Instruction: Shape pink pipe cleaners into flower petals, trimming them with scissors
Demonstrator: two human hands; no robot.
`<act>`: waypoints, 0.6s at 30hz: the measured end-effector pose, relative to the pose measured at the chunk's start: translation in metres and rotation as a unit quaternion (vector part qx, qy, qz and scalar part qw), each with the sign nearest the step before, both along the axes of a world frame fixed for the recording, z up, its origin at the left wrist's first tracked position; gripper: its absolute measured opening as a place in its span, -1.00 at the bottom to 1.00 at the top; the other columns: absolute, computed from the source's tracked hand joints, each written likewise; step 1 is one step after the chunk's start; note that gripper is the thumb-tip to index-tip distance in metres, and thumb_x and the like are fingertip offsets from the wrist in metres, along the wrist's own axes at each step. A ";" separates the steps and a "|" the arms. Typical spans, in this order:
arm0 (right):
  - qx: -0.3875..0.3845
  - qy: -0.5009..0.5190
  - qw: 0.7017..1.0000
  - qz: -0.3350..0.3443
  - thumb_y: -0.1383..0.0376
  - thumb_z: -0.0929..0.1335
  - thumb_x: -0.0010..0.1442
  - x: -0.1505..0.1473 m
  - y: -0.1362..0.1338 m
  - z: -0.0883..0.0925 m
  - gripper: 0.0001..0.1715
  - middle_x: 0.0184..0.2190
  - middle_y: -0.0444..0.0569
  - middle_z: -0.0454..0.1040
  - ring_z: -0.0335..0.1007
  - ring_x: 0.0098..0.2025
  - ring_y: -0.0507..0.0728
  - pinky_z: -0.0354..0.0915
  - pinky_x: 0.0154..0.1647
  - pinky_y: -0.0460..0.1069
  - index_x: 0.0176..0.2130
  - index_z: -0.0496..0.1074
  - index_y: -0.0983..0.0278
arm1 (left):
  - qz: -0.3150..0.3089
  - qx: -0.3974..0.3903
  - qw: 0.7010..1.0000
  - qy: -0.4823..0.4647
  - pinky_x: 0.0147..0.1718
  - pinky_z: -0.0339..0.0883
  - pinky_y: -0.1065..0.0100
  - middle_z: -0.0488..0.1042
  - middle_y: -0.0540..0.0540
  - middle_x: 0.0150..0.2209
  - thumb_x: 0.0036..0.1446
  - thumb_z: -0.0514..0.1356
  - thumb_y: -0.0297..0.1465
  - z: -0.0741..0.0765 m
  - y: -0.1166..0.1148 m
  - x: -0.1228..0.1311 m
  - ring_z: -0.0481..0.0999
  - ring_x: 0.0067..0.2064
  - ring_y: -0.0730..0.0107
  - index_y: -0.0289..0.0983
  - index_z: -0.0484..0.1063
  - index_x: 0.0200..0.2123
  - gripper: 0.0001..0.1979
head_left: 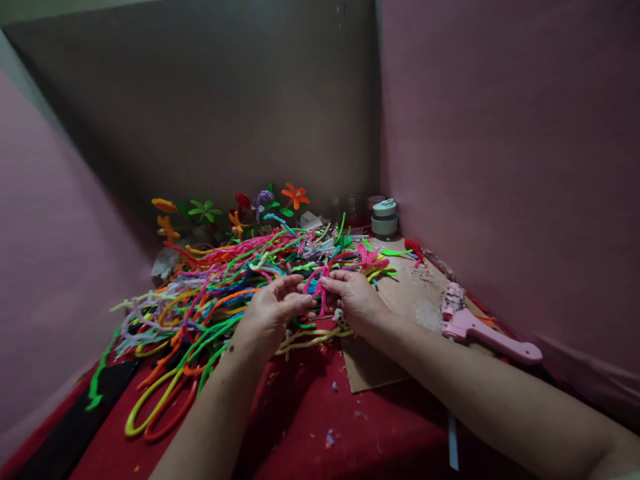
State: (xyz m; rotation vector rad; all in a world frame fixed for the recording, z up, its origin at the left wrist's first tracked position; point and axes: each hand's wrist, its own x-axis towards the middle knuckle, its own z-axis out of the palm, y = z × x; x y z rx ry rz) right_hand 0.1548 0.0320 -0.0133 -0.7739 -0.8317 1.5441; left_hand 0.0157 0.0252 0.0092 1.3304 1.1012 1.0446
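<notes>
Over the pile, my right hand (357, 301) pinches a bright pink fuzzy pipe cleaner (323, 301) bent into a looped shape, with thumb and forefinger closed on it. My left hand (267, 313) faces it from the other side; its thumb and forefinger are apart, and the fingertips are close to the pink loop. I cannot make out whether they touch it. Behind and left of both hands spreads a heap of pipe cleaners (215, 283) in many colours. A pink pipe cleaner flower (367, 256) lies just beyond my right hand.
A pink glue gun (487, 333) with a glue stick (453, 440) lies on the right, by my forearm. Cardboard (370, 373) covers part of the red cloth (295, 413). A lidded cup (385, 220) and pipe cleaner flowers (296, 196) stand at the back, near the walls.
</notes>
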 end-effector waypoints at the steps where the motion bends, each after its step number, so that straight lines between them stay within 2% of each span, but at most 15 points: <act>1: 0.004 0.000 1.000 0.000 0.30 0.38 -0.15 0.000 -0.001 0.001 -0.83 -0.73 -0.21 0.30 0.17 -0.69 -0.06 0.10 -0.64 -0.13 -0.55 0.30 0.33 | -0.022 -0.038 0.998 -0.039 -0.54 0.32 0.44 0.40 0.03 -0.50 -0.20 0.31 -0.43 -0.001 0.001 0.000 0.43 -0.51 0.48 -0.32 0.30 -0.26 -0.62; 3: 0.011 -0.002 1.000 0.001 0.30 0.39 -0.16 0.000 -0.002 0.001 -0.81 -0.74 -0.20 0.30 0.16 -0.69 -0.06 0.10 -0.64 -0.12 -0.56 0.30 0.33 | -0.050 -0.076 0.993 -0.071 -0.63 0.26 0.48 0.39 0.04 -0.52 -0.22 0.31 -0.43 -0.004 0.000 0.001 0.39 -0.56 0.53 -0.33 0.32 -0.35 -0.70; 6: 0.019 -0.008 1.000 0.004 0.30 0.40 -0.17 -0.001 -0.002 -0.001 -0.81 -0.73 -0.21 0.31 0.15 -0.69 -0.06 0.08 -0.63 -0.12 -0.59 0.30 0.33 | -0.028 -0.035 0.999 -0.021 -0.71 0.16 0.50 0.35 0.07 -0.60 -0.17 0.29 -0.37 -0.006 -0.003 0.005 0.31 -0.63 0.55 -0.30 0.33 -0.41 -0.76; 8: 0.034 -0.018 0.999 0.010 0.29 0.40 -0.16 -0.001 -0.002 -0.003 -0.81 -0.73 -0.21 0.30 0.14 -0.68 -0.07 0.05 -0.63 -0.12 -0.60 0.31 0.33 | 0.021 0.067 0.996 0.063 -0.67 0.15 0.50 0.32 0.08 -0.61 -0.16 0.27 -0.36 -0.008 -0.004 0.008 0.27 -0.62 0.58 -0.30 0.33 -0.49 -0.82; 10: 0.043 -0.027 0.998 0.022 0.29 0.40 -0.15 -0.002 -0.001 -0.006 -0.81 -0.73 -0.21 0.29 0.12 -0.69 -0.08 0.02 -0.63 -0.13 -0.60 0.31 0.33 | 0.063 0.197 0.968 0.144 -0.56 0.20 0.49 0.34 0.04 -0.51 -0.17 0.27 -0.40 -0.009 -0.004 0.008 0.30 -0.52 0.57 -0.32 0.32 -0.58 -0.83; 12: 0.042 -0.030 0.997 0.052 0.28 0.40 -0.16 -0.001 -0.001 -0.007 -0.79 -0.75 -0.21 0.26 0.09 -0.71 -0.08 -0.01 -0.65 -0.13 -0.62 0.31 0.34 | 0.051 0.274 0.942 0.187 -0.46 0.22 0.49 0.36 -0.01 -0.37 -0.15 0.25 -0.41 -0.010 -0.004 0.008 0.33 -0.41 0.53 -0.32 0.32 -0.58 -0.85; 13: 0.039 -0.031 0.996 0.071 0.28 0.41 -0.18 -0.001 -0.001 -0.007 -0.78 -0.76 -0.22 0.25 0.08 -0.71 -0.08 -0.02 -0.66 -0.13 -0.63 0.30 0.34 | 0.025 0.276 0.940 0.197 -0.45 0.23 0.48 0.36 -0.02 -0.35 -0.12 0.23 -0.40 -0.010 -0.004 0.007 0.34 -0.40 0.52 -0.31 0.33 -0.54 -0.87; 15: 0.031 -0.027 0.994 0.101 0.28 0.42 -0.19 0.000 0.000 -0.007 -0.77 -0.76 -0.21 0.25 0.08 -0.72 -0.08 -0.03 -0.66 -0.13 -0.64 0.29 0.34 | -0.024 0.252 0.944 0.213 -0.50 0.20 0.49 0.36 0.01 -0.44 -0.04 0.18 -0.35 -0.011 -0.004 0.005 0.32 -0.46 0.53 -0.29 0.31 -0.47 -0.88; 18: 0.019 -0.016 0.996 0.080 0.28 0.42 -0.20 0.001 0.002 -0.004 -0.77 -0.74 -0.19 0.28 0.13 -0.69 -0.06 0.03 -0.63 -0.11 -0.64 0.29 0.34 | -0.014 0.276 0.916 0.291 -0.54 0.15 0.51 0.29 0.09 -0.56 0.03 0.10 -0.34 -0.011 -0.005 0.003 0.27 -0.55 0.55 -0.26 0.26 -0.42 -0.89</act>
